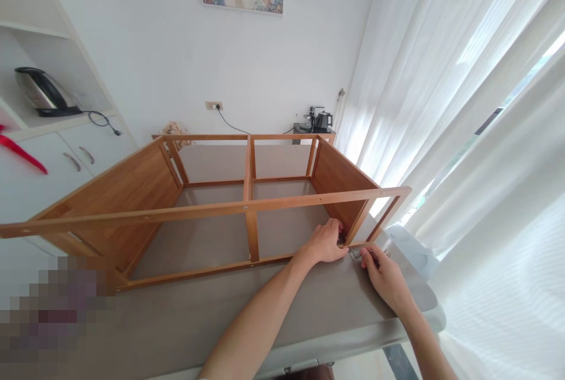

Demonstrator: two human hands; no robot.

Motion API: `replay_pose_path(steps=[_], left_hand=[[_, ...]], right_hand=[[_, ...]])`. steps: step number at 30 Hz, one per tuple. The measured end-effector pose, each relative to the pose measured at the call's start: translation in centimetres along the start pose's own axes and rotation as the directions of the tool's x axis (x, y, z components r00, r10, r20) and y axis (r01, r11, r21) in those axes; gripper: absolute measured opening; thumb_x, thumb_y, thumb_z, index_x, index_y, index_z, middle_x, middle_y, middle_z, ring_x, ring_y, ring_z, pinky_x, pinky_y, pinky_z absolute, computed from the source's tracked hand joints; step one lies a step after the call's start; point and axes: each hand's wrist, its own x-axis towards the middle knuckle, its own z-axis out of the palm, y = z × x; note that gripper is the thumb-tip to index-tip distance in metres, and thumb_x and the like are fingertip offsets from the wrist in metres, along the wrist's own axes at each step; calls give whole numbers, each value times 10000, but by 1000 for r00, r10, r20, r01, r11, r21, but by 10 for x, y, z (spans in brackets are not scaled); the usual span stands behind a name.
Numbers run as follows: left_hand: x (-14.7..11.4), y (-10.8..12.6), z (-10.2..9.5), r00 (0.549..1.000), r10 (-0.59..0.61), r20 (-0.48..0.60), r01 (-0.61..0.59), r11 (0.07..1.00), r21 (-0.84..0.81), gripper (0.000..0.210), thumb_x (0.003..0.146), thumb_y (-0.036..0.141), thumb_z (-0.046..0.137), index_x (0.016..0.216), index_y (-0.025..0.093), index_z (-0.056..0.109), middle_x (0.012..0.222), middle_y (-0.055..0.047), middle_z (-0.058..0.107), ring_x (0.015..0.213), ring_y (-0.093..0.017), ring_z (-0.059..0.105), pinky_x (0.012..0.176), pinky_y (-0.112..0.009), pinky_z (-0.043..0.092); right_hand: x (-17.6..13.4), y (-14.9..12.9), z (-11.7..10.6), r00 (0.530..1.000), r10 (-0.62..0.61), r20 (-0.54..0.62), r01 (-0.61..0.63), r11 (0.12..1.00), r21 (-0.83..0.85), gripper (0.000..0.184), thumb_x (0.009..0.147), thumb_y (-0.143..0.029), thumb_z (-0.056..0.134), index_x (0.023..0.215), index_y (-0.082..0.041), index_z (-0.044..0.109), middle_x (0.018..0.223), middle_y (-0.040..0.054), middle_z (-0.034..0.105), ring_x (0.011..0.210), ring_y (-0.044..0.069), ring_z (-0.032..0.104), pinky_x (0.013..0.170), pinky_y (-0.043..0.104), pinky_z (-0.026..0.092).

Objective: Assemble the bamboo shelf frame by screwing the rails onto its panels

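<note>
A brown wooden frame (285,201) with side panels and a middle divider stands on the covered table. My left hand (327,241) is closed around its lower front rail, close to the right panel (344,183); some fingertips are hidden behind the wood. My right hand (380,274) pinches a thin, bent metal hex key (354,253) just right of my left hand. The key's tip is at the front of the lower rail, near the corner; whether it sits in a screw cannot be made out.
The grey-brown tabletop (185,327) reaches under the frame. A clear plastic container (410,250) lies at the right, beside white curtains (498,203). Left stands a cabinet with a kettle (44,92). A pixelated patch covers the lower left. A small coffee stand (315,121) is behind.
</note>
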Motion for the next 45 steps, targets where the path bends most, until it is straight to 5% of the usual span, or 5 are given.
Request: replay_pose_path(steps=[11,45], left_hand=[[2,-5,7,1000,8,-27,-10,997,-70,364,766,330,663,1054,213,474,1066,-67,622,857,-207,644,777,-346,490],[-2,4,-2,1000,-18,4,18,997,-70,360,766,331,664,1043,207,469,1107,-72,617,860,-210,651,786,-352,490]], right_hand=[[-5,-16,-4,999,1,-38,3,993,116,272,971,-478,449,909,-242,568,736,1,687,682,179,634,649,275,446],[-2,-17,-3,998,-54,11,54,999,-5,293,997,-432,353,901,-247,560,717,1,644,690,194,617,695,296,441]])
